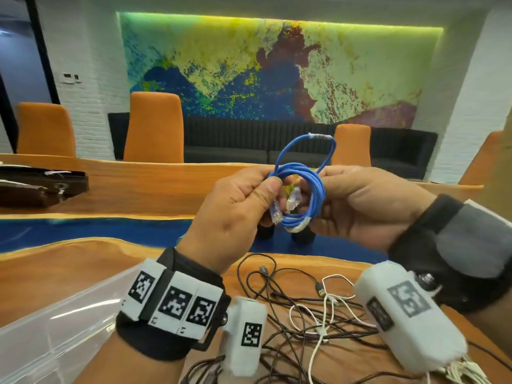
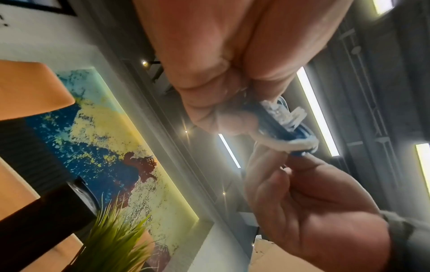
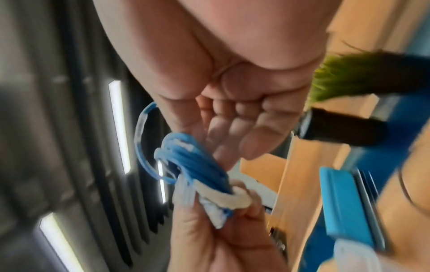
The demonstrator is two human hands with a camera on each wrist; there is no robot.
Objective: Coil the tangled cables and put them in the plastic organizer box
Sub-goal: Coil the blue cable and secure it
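One blue network cable (image 1: 300, 187), wound into a coil of several turns, is held in the air between both hands above the wooden table (image 1: 69, 267). The coil stands roughly upright, its flat face turned toward the head camera, with one wider loop rising above the rest. Two clear plug ends (image 1: 293, 202) hang inside the ring, pointing down. One white tie (image 1: 297, 228) is wrapped around the bottom of the bundle.

At the left of the head view, one clear plastic organizer box (image 1: 41, 328) is seen at the near table edge, only partly in frame. The left hand (image 1: 238, 214) is curled onto the left side of the coil, thumb pressed against the strands. The right hand (image 1: 368, 206) is closed around the right side of the coil, its fingers passing behind the strands. In the right wrist view the blue strands (image 3: 197, 165) are seen gathered at the white tie (image 3: 223, 198), though the picture is blurred.

Below the hands, one tangle of thin cables (image 1: 299, 314) lies on the table: dark ones and white ones are mixed, and their number cannot be counted. Three orange chairs (image 1: 153, 126) are seen in full behind the table, with two small dark pots (image 1: 302, 236) just below the coil.
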